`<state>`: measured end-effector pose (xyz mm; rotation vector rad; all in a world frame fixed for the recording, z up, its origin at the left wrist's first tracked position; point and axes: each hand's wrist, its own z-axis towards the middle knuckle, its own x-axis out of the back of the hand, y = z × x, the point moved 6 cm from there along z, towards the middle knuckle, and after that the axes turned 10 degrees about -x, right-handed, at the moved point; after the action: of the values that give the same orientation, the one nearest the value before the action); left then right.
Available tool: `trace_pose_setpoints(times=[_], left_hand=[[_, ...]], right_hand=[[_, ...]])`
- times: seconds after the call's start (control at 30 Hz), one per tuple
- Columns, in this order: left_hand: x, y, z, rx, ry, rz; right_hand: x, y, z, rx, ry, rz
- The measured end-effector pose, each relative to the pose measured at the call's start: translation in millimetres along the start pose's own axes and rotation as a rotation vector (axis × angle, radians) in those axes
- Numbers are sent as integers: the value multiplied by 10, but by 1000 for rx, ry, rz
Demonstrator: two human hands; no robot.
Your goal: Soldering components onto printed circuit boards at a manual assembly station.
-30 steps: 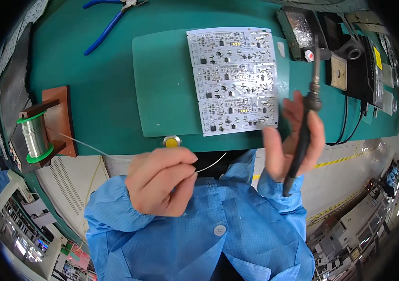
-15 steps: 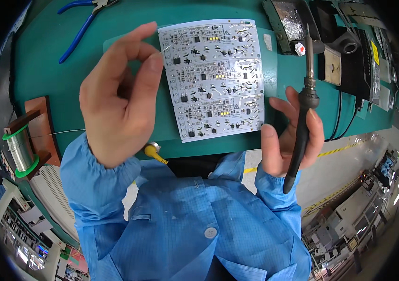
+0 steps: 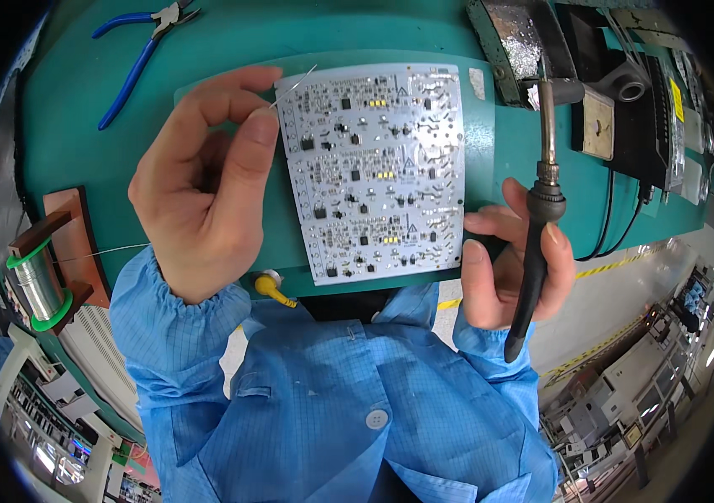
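Observation:
A white circuit board (image 3: 374, 176), a panel of three repeated sections with small black and yellow parts, lies on the green mat. At its left edge, my left hand (image 3: 206, 176) pinches thin solder wire (image 3: 296, 85), whose tip reaches over the board's upper left corner. My right hand (image 3: 516, 260) grips a black-handled soldering iron (image 3: 533, 260), its metal tip pointing up and away from the board. Thumb and a fingertip of that hand are at the board's lower right edge. How the wire runs inside my left hand is hidden.
Blue-handled cutters (image 3: 135, 67) lie at the far left. Left stands a wooden holder (image 3: 80, 243) with a solder spool (image 3: 38, 285). A metal tray (image 3: 516, 46) and black soldering stand (image 3: 625, 101) with a sponge (image 3: 597, 126) are at far right. A yellow cord plug (image 3: 271, 287) sits by the near edge.
The board has slid toward me and turned slightly straighter. My right hand has lowered a little with the iron, its fingertips now at the board's edge. My left hand has shifted slightly left.

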<state>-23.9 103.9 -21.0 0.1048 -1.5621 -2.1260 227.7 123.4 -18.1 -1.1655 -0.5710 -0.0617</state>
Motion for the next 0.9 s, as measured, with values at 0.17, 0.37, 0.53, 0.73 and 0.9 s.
trace_pose_setpoints(times=[0.17,0.37,0.53,0.73,0.9], left_hand=[[-13,4,-18,48,-2,-9],[7,-7,-11,49,2,15],[48,19,-4,56,0,53],[36,-10,-15,129,-120,33],[50,22,-13,124,-113,-95]], right_hand=[[11,2,-34,-12,29,14],[-1,0,-30,-16,25,2],[-18,-8,-17,-6,41,6],[4,13,-36,-55,114,23],[-20,6,-26,12,69,-62]])
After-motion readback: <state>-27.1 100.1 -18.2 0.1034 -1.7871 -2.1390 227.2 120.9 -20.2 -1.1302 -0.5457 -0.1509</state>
